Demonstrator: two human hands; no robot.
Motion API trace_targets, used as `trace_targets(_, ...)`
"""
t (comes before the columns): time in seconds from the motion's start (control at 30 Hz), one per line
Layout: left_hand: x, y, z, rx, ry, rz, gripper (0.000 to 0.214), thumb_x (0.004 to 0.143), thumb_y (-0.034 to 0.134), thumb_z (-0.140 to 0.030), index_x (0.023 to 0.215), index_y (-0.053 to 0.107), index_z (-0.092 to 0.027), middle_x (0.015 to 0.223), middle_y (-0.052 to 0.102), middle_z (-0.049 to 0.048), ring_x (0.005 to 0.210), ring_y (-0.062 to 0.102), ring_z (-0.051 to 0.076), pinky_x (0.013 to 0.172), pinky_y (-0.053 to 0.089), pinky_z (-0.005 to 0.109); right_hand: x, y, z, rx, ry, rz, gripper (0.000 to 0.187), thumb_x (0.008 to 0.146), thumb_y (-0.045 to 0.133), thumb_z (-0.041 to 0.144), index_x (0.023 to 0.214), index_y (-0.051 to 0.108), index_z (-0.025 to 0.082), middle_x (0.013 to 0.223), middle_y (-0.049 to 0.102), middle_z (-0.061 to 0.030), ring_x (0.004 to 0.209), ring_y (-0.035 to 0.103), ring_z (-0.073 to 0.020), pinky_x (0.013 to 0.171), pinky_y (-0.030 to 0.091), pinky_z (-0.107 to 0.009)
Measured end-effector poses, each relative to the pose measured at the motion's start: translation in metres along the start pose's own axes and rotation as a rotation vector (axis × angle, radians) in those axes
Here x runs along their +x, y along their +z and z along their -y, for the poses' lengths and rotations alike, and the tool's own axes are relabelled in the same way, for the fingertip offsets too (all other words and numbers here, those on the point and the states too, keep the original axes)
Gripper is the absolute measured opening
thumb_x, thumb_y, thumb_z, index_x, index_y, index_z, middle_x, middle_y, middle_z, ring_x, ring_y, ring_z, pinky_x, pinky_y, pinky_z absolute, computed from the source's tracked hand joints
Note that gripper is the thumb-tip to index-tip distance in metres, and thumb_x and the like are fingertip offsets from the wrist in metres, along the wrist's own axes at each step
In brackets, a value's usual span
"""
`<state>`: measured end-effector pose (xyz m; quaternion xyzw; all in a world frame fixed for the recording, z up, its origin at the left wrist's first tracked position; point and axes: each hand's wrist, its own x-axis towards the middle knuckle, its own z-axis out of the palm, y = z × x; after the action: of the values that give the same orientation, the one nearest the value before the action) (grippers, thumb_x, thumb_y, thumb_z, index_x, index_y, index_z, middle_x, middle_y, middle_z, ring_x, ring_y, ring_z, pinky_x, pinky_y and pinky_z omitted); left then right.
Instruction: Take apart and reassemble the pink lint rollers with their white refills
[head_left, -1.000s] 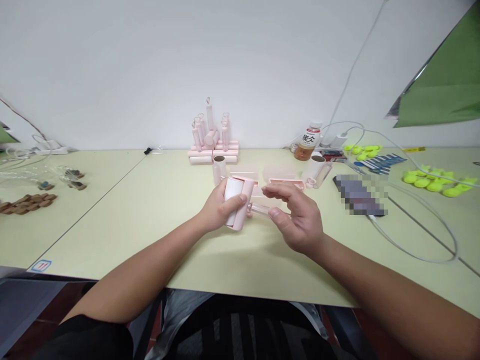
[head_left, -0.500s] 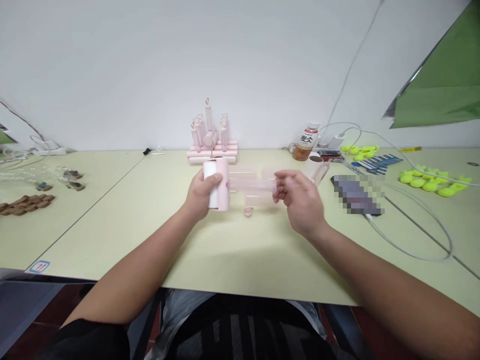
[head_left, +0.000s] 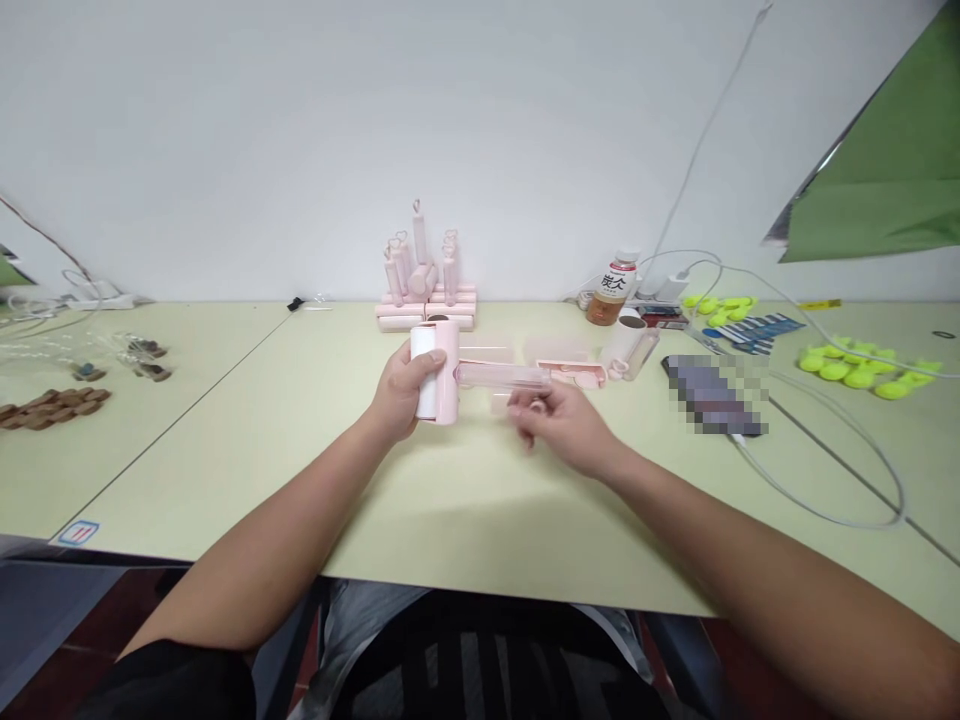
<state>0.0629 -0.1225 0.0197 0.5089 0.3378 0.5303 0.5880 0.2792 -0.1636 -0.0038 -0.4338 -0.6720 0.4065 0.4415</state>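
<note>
My left hand (head_left: 409,385) is closed around the head of a lint roller, with its white paper roll (head_left: 424,375) and pink casing (head_left: 447,372) facing me. The roller's clear pinkish handle (head_left: 502,376) points right from the casing. Just below the handle's far end is my right hand (head_left: 566,420), its fingers curled and partly blurred. A small pink end cap with a ring (head_left: 538,405) shows between those fingers. Behind the right hand lie an open pink casing half (head_left: 574,374), a loose paper roll (head_left: 622,343) and another clear handle (head_left: 643,354).
Several finished-looking pink lint rollers (head_left: 424,300) are stacked against the wall. A drink bottle (head_left: 613,288), a phone (head_left: 709,393) with a cable, and yellow-green pieces (head_left: 862,362) occupy the right side. Brown pieces (head_left: 56,408) lie at far left.
My right hand has moved left and down from the handle's end. The small pink cap that lay on the table below the handle is now in its fingers. The left hand stays put.
</note>
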Motion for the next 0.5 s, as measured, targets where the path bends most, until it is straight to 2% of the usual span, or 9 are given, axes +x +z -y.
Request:
trace_targets(0.1, 0.0, 0.0, 0.0, 0.022, 0.001, 0.028, 0.039, 0.068, 0.069, -0.043, 0.093, 0.054, -0.017, 0.07, 0.061, 0.001, 0.053, 0.056, 0.014, 0.048, 0.045, 0.026, 0.0, -0.01, 0.014, 0.465, -0.005, -0.195, 0.022, 0.075, 0.07, 0.03, 0.069, 0.05, 0.022, 0.064, 0.055, 0.0042, 0.047, 0.047, -0.0097, 0.042, 0.038, -0.024)
trace_targets(0.17, 0.0, 0.0, 0.0, 0.048, -0.003, 0.039, 0.036, 0.07, 0.069, -0.042, 0.091, 0.054, -0.017, 0.071, 0.061, 0.0008, 0.055, 0.056, 0.014, 0.05, 0.045, 0.026, -0.002, -0.013, 0.022, 0.62, -0.03, -0.24, 0.019, 0.071, 0.071, 0.025, 0.069, 0.052, 0.021, 0.069, 0.057, 0.0039, 0.046, 0.045, -0.0082, 0.039, 0.034, -0.021)
trace_targets(0.37, 0.0, 0.002, 0.006, 0.106, -0.007, 0.017, 0.033, 0.071, 0.069, -0.039, 0.091, 0.053, -0.018, 0.073, 0.061, -0.0006, 0.058, 0.056, 0.013, 0.054, 0.045, 0.026, -0.007, -0.009, 0.024, 0.664, 0.027, -0.211, 0.012, 0.069, 0.07, 0.017, 0.076, 0.061, 0.021, 0.07, 0.054, 0.0036, 0.046, 0.035, -0.0045, 0.038, 0.024, -0.017)
trace_targets(0.5, 0.001, 0.001, 0.008, 0.153, 0.004, 0.013, 0.033, 0.072, 0.07, -0.04, 0.091, 0.054, -0.018, 0.073, 0.061, -0.0006, 0.058, 0.054, 0.012, 0.056, 0.044, 0.025, -0.005, -0.009, 0.019, 0.632, 0.054, -0.189, 0.009, 0.074, 0.068, 0.02, 0.083, 0.065, 0.021, 0.075, 0.056, 0.002, 0.048, 0.038, -0.0053, 0.038, 0.027, -0.017)
